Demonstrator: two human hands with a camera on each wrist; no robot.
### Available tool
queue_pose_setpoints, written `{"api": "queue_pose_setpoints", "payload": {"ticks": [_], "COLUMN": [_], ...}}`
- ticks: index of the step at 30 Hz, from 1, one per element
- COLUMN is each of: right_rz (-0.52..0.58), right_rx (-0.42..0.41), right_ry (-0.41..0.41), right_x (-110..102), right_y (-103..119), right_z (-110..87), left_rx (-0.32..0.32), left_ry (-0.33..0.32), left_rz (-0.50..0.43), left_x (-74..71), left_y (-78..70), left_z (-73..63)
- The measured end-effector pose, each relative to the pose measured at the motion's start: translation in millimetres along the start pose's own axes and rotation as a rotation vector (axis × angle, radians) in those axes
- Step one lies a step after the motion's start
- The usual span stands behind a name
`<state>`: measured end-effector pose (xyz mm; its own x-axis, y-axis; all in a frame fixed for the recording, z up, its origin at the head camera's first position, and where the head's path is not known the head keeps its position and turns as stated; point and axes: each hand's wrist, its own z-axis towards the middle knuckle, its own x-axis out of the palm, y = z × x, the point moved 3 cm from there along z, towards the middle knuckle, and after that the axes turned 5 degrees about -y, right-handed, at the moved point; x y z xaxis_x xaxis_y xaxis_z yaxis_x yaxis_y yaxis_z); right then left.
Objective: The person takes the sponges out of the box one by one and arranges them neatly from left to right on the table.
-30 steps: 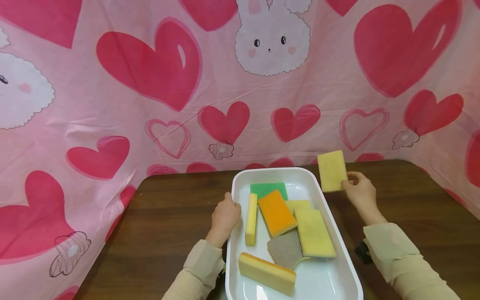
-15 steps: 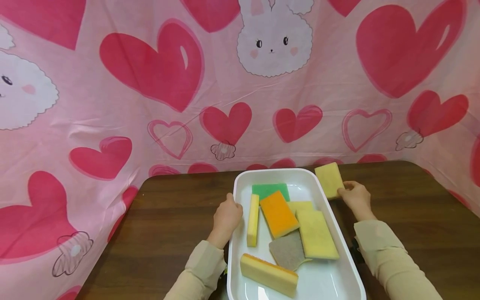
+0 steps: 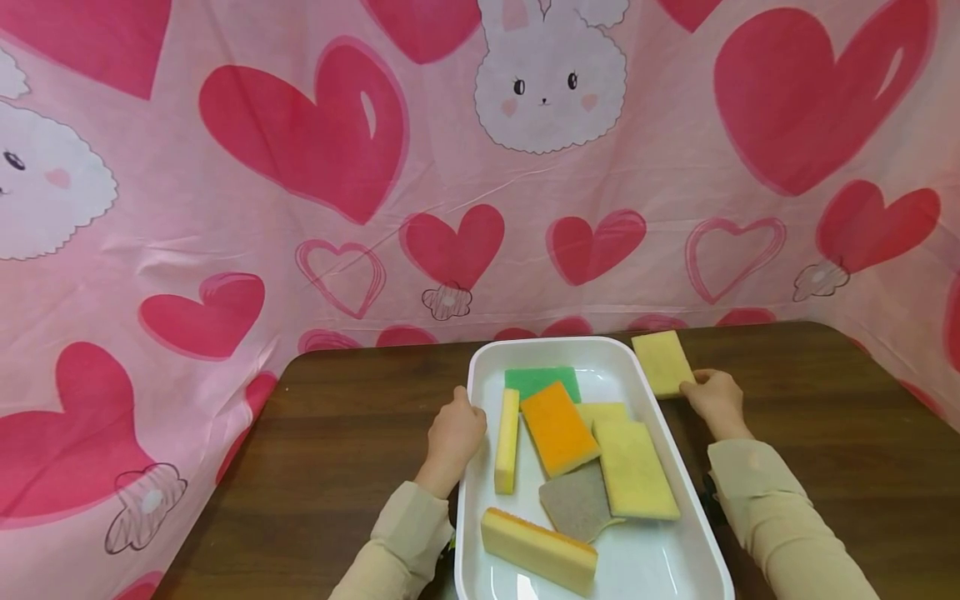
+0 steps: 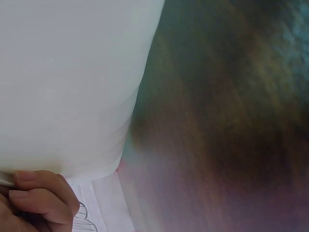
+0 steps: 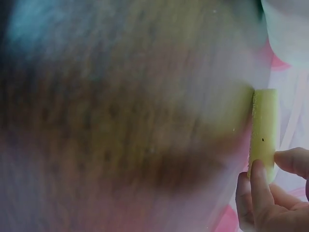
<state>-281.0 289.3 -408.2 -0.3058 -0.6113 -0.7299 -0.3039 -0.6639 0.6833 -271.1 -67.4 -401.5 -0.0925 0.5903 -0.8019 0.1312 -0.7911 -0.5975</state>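
Note:
My right hand (image 3: 715, 403) pinches a yellow sponge (image 3: 663, 364) by its near right corner, just outside the far right end of the white tray (image 3: 695, 500). In the right wrist view the thumb and fingers are on opposite sides of the sponge (image 5: 264, 130), seen edge-on, low over the glossy tabletop. My left hand (image 3: 454, 433) grips the tray's left rim, its fingers (image 4: 46, 203) curled there in the left wrist view. Inside the tray lie an orange-topped sponge (image 3: 558, 429), a large yellow sponge (image 3: 636, 469), a grey pad (image 3: 577, 504) and a green pad (image 3: 542, 381).
Also in the tray, a narrow yellow sponge (image 3: 506, 442) and a thick orange-and-yellow sponge (image 3: 538, 551) stand on edge. Another yellow piece (image 3: 603, 412) is partly covered. Behind the dark wooden table (image 3: 352, 417) hangs a pink curtain (image 3: 435, 183) with hearts and rabbits.
My right hand has lowered the yellow sponge from above the table's far edge down close to the tabletop, mostly in the first half second. My left hand stays on the tray rim.

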Motion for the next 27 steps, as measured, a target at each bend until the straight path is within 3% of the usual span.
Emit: {"api": "queue_pose_setpoints", "payload": {"ticks": [27], "right_rz": [-0.012], "right_rx": [0.02], "right_ry": [-0.032], "right_x": [1.8], "right_y": [-6.0], "right_z": [0.7], "left_rx": [-0.012], "left_ry": [0.002], "left_rz": [0.005], "left_x": [1.9], "left_y": [0.4], "left_z": [-0.3]}}
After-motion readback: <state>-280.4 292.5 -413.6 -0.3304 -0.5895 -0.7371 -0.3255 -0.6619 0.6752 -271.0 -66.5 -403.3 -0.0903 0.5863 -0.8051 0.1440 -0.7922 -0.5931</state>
